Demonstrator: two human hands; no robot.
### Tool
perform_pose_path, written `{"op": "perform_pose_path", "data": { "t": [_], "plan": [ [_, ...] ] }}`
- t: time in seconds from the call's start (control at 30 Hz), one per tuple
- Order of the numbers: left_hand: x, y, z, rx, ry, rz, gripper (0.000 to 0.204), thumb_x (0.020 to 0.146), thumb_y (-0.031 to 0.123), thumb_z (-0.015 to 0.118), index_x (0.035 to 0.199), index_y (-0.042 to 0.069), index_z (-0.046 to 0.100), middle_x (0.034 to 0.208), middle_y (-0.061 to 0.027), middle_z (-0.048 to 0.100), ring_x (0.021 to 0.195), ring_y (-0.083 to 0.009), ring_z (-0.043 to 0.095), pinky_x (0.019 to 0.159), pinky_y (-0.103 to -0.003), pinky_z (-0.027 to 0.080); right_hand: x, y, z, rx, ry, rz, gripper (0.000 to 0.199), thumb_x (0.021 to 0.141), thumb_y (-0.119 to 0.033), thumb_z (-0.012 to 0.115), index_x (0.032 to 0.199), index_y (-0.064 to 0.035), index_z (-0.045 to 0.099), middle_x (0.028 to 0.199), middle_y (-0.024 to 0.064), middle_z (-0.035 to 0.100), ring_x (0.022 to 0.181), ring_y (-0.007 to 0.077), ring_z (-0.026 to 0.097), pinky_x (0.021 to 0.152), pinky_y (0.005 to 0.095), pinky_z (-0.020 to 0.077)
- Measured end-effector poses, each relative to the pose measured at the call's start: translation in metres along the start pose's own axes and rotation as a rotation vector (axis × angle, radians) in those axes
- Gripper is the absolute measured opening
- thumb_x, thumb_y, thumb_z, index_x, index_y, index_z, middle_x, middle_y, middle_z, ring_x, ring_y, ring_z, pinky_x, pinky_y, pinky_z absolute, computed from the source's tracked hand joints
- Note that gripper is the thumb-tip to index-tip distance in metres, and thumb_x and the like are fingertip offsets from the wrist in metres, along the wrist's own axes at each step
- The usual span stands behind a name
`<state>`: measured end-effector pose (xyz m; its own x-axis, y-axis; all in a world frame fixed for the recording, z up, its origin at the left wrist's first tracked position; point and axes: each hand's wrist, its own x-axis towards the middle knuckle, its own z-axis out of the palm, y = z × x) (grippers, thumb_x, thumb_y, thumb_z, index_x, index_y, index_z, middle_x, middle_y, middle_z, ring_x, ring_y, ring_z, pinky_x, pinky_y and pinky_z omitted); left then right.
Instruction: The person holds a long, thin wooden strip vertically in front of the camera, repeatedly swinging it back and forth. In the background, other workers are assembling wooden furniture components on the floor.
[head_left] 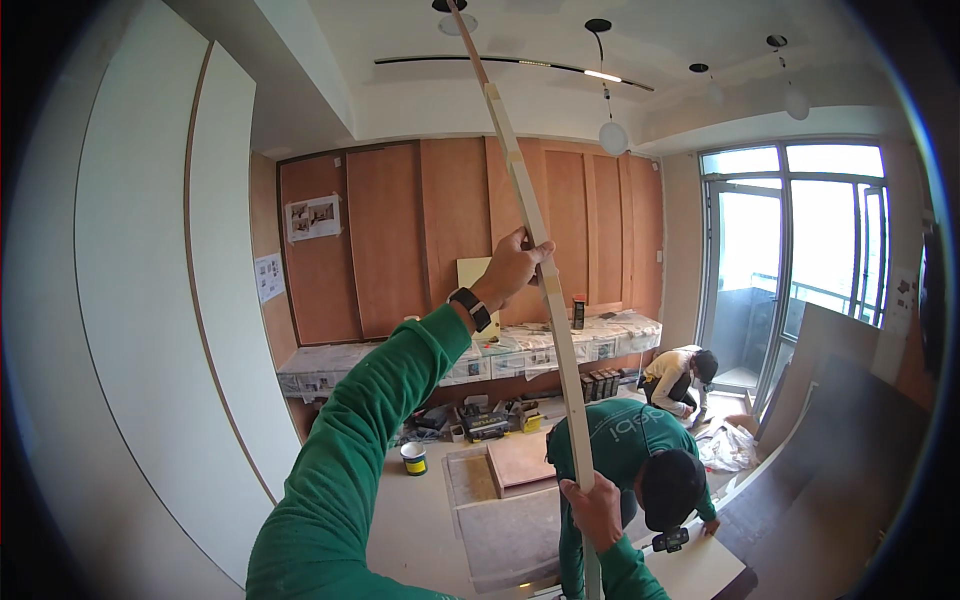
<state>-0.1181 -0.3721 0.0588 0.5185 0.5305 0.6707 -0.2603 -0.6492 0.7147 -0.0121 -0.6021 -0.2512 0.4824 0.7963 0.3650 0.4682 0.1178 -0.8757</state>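
Observation:
A long, narrow wooden strip, pale with tape bands across it, stands nearly upright in front of me and leans left toward the ceiling. My left hand, below a dark wristwatch and a green sleeve, is closed round it at mid-height. Lower down, my right hand is wrapped round the same strip. A thinner reddish-brown piece continues from its upper end toward a round ceiling opening. The strip's lower end runs out of view at the bottom edge.
A co-worker in green bends over a board close on my right. Another person crouches near the glass doors. Pendant lamps hang from the ceiling. A paint tin and a wooden panel are on the floor.

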Motion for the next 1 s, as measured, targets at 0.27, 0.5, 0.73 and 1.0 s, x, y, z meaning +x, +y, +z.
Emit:
{"op": "perform_pose_path", "data": {
  "t": [0.27,0.5,0.73,1.0],
  "plan": [
    [0.032,-0.018,-0.023,-0.023,0.0,-0.027,0.024,0.101,0.02,0.062,0.115,0.001,0.055,0.099,-0.0084,0.062,0.084,-0.026,0.074,0.071,-0.039,0.063,0.028,-0.021,0.008,-0.051,0.007,-0.027,0.035,0.087,-0.031,0.072,0.09,0.0039,0.067,0.078,0.023,0.068,0.077,0.0395,0.069,0.07,0.0439,0.0523],
    [0.017,-0.015,-0.011,0.025,0.025,-0.018,0.025,0.101,0.021,0.063,0.114,0.001,0.055,0.097,-0.0069,0.06,0.086,-0.0256,0.073,0.074,-0.039,0.063,0.019,-0.003,0.008,-0.056,0.032,-0.078,0.035,0.086,-0.031,0.073,0.089,0.003,0.067,0.078,0.0234,0.068,0.075,0.0389,0.07,0.068,0.044,0.0527],
    [-0.035,-0.005,0.022,0.097,-0.021,0.079,0.03,0.102,0.021,0.064,0.121,0.0,0.052,0.098,-0.0072,0.06,0.086,-0.0213,0.071,0.076,-0.035,0.062,-0.025,0.028,-0.002,-0.015,0.046,-0.052,0.032,0.086,-0.029,0.075,0.09,0.0022,0.068,0.075,0.0211,0.07,0.073,0.0354,0.072,0.068,0.0416,0.0552],
    [-0.1,0.013,0.066,0.146,-0.023,0.147,0.049,0.102,0.023,0.064,0.138,-0.002,0.044,0.108,-0.0083,0.061,0.092,-0.02,0.071,0.083,-0.031,0.059,-0.081,0.076,-0.006,0.02,0.121,-0.139,0.029,0.09,-0.028,0.073,0.098,-0.0006,0.066,0.068,0.0128,0.061,0.062,0.0196,0.058,0.058,0.0392,0.0487]
  ]
}}
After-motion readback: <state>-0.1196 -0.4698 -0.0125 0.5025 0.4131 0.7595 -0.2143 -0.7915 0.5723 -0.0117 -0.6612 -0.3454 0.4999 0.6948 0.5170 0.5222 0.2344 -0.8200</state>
